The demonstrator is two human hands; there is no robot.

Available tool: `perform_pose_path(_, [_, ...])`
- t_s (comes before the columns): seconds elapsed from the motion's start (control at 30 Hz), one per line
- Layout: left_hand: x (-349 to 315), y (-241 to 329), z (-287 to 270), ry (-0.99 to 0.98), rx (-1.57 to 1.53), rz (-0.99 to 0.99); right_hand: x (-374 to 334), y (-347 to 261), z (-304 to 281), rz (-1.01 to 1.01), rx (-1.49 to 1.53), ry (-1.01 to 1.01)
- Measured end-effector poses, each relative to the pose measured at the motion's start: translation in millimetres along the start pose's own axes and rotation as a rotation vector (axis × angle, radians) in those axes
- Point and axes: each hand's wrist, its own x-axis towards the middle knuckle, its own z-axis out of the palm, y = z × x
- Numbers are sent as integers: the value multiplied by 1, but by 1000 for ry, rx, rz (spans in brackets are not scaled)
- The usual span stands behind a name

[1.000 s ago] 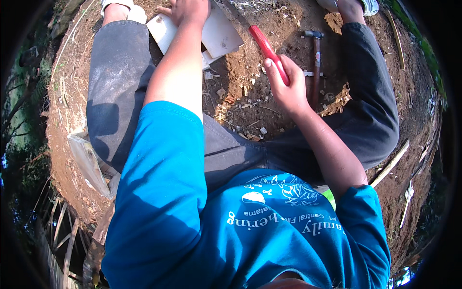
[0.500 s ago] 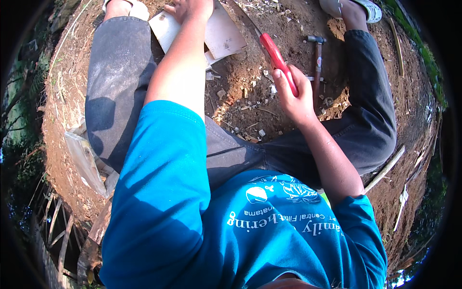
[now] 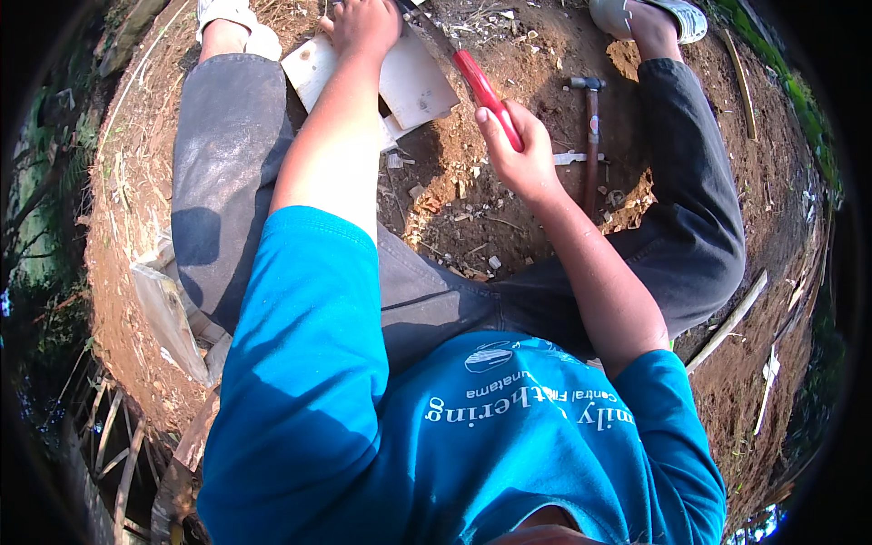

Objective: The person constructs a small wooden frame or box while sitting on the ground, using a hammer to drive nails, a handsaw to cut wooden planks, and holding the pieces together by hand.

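My right hand (image 3: pixel 522 154) is closed around the red handle of a long-bladed tool (image 3: pixel 489 95). Its narrow dark blade slants up and left toward my left hand; whether the edge has teeth cannot be made out. My left hand (image 3: pixel 365 32) rests at the far end of a pale wooden board (image 3: pixel 420 84), fingers spread apart and partly cut off by the upper rim. More pale wood (image 3: pixel 313 68) shows on the other side of my left forearm. The blade's far end passes close by my left hand, and whether it touches wood there is unclear.
A hammer (image 3: pixel 592 136) with a wooden handle lies on the soil beside my right leg. Wood chips (image 3: pixel 427 204) are scattered between my legs. A weathered plank (image 3: pixel 168 313) leans outside my left knee, and a pale stick (image 3: pixel 727 322) lies beyond my right knee.
My right hand and the red-handled tool have moved left and a little upward in the picture. My left hand stays at the board, slightly lower in view.
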Motion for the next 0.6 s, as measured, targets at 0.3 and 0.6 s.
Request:
perform_pose_path(0.3, [9,-6,19,50,-27,-17,-38,-9,-18,-23,-119,-12])
perform_pose_path(0.6, [11,1,17,64,-50,5,38,-23,23,-33,-88,15])
